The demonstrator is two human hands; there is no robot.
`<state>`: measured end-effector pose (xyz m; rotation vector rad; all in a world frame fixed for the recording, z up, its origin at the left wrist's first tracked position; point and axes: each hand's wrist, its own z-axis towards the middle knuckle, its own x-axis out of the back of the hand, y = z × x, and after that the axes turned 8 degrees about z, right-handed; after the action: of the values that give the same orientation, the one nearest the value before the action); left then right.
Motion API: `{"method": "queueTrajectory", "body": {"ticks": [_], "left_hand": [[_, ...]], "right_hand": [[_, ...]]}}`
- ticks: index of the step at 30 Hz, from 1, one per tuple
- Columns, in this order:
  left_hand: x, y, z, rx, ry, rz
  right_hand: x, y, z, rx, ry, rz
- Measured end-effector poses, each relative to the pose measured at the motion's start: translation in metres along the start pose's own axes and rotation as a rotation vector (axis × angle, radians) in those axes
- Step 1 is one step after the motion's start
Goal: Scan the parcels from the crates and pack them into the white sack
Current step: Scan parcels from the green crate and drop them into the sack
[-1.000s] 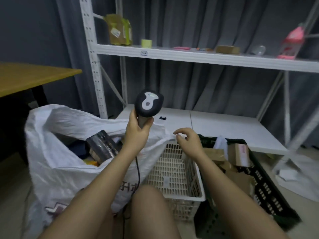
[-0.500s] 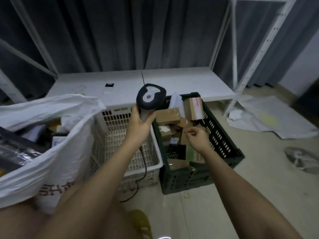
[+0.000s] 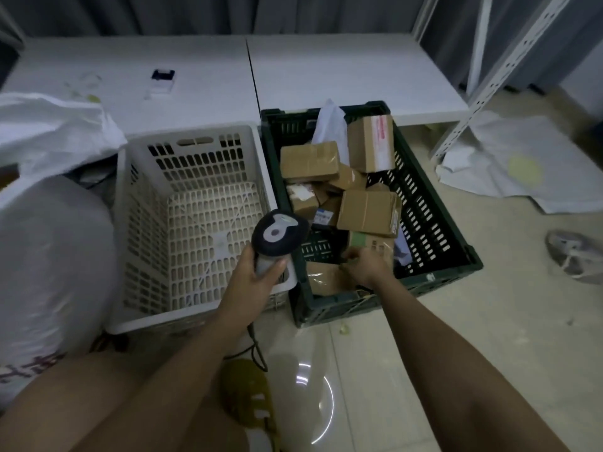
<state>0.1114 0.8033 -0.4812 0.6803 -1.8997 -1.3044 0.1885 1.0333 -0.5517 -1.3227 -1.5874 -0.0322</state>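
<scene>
My left hand (image 3: 257, 278) grips the handle of a dark barcode scanner (image 3: 279, 234), held over the near right corner of the white crate (image 3: 195, 141), in which I see no parcels. My right hand (image 3: 365, 267) reaches into the front of the dark green crate (image 3: 437, 223). Its blurred fingers curl on the edge of a cardboard parcel with a green patch (image 3: 370, 243). Several more cardboard parcels (image 3: 368, 208) and a white poly bag (image 3: 329, 125) fill that crate. The white sack (image 3: 49, 256) bulges at the far left.
A low white shelf board (image 3: 326, 70) runs behind both crates, with a small dark item (image 3: 163, 76) on it. A shelf upright (image 3: 489, 76) stands at the right, above loose papers (image 3: 505, 168) and a shoe (image 3: 577, 256). A yellow slipper (image 3: 251, 396) lies near my legs.
My view has tilted down from the shelves onto the crates. My right hand has dropped from above the green crate into its front, onto a parcel. The scanner stays in my left hand.
</scene>
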Motion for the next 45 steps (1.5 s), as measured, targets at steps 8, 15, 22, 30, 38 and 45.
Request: {"method": "queueTrajectory", "body": {"ticks": [8,15,22,30,38,45], "left_hand": [[0.001,-0.015,0.007,0.073,-0.032,0.02],[0.005,-0.015,0.008,0.1,-0.013,-0.035],[0.011,-0.007,0.002,0.11,0.074,-0.11],[0.016,0.008,-0.013,0.085,0.191,-0.225],[0.033,0.01,-0.03,0.079,0.222,-0.215],[0.04,0.005,-0.04,0.061,0.209,-0.217]], "right_hand": [[-0.043,-0.028,0.036,0.015,-0.453,-0.64],[-0.042,-0.024,0.047,0.073,-0.317,-0.59],[0.027,-0.021,0.004,0.091,0.136,0.172],[0.033,-0.034,-0.093,0.271,0.52,0.752],[0.011,-0.038,-0.126,0.412,0.345,0.76],[-0.009,-0.026,-0.139,0.284,0.312,0.614]]}}
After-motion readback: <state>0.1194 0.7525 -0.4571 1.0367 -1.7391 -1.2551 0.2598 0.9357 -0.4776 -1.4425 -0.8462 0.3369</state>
